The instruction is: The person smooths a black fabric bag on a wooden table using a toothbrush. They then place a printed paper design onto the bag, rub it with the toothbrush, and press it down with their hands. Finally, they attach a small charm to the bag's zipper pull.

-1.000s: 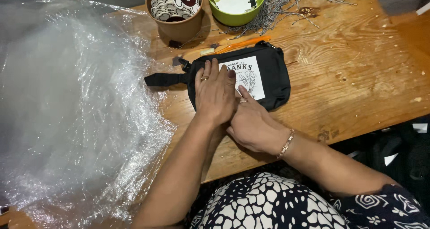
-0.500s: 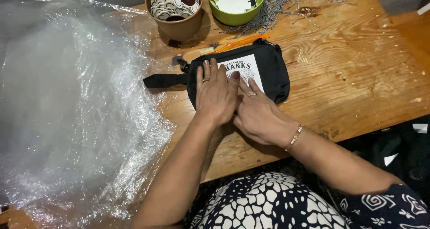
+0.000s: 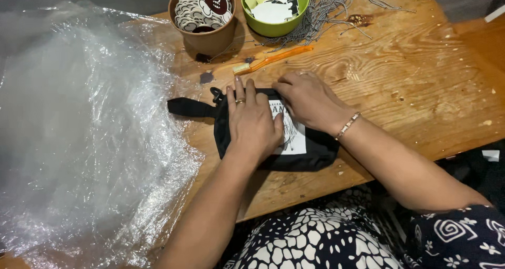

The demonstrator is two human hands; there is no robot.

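Both hands flat on black pouch (image 3: 310, 150) near worktop (image 3: 421, 90) front edge: left hand (image 3: 252, 122) pins it, right hand (image 3: 310, 100) fingers curl at top edge, gripping nothing

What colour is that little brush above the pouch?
Orange handle, pale bristles: the brush, clearest in the head view.

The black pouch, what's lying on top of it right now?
Both hands rest flat on the black pouch: left hand, right hand. They cover most of its white patch.
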